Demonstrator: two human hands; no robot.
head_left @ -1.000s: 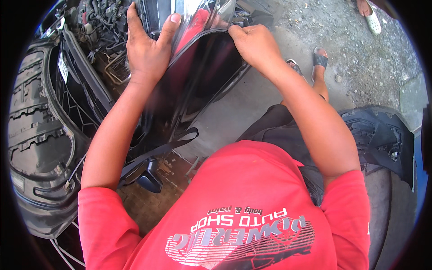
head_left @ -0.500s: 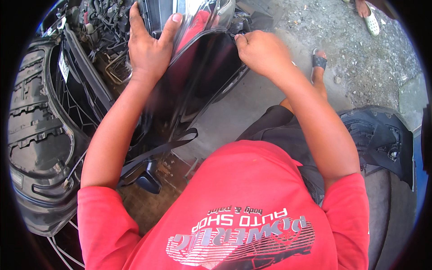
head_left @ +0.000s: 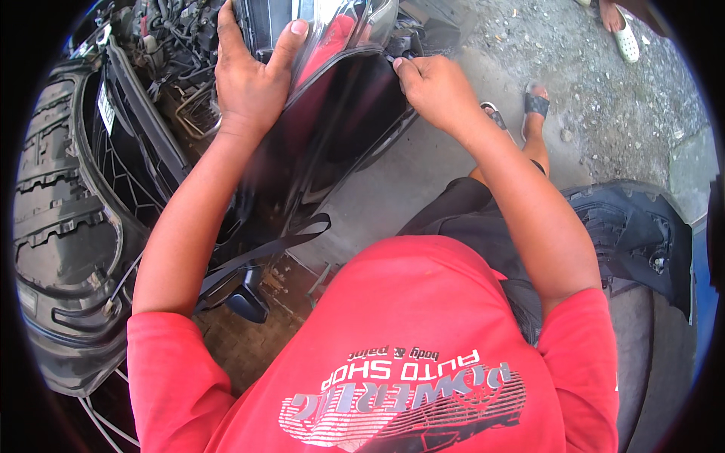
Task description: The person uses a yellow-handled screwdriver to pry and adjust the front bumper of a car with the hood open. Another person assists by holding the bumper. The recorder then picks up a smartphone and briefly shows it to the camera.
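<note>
My left hand (head_left: 253,83) lies against a car headlight (head_left: 323,47) with a clear, reflective lens. Its thumb and index finger are spread apart; the other fingers are partly hidden. Beneath the lens edge runs a glossy black body panel (head_left: 336,113). At the panel's upper right corner, beside the headlight, my right hand (head_left: 438,87) is closed in a pinch. Whatever sits between those fingertips is too small and covered to name. A small dark fitting (head_left: 405,41) is just beyond them.
Engine parts (head_left: 174,45) fill the upper left, beside a large black plastic panel (head_left: 60,189). A black strap (head_left: 291,240) and a dark mirror-like part (head_left: 248,299) are below the headlight. A dark plastic liner (head_left: 627,226) lies at right. Another person's white clog (head_left: 625,41) stands on gravel.
My right forearm has shifted slightly left, and the right hand, blurred before, is sharper. More of a second dark sandal shows beside that forearm. My left hand stays against the headlight.
</note>
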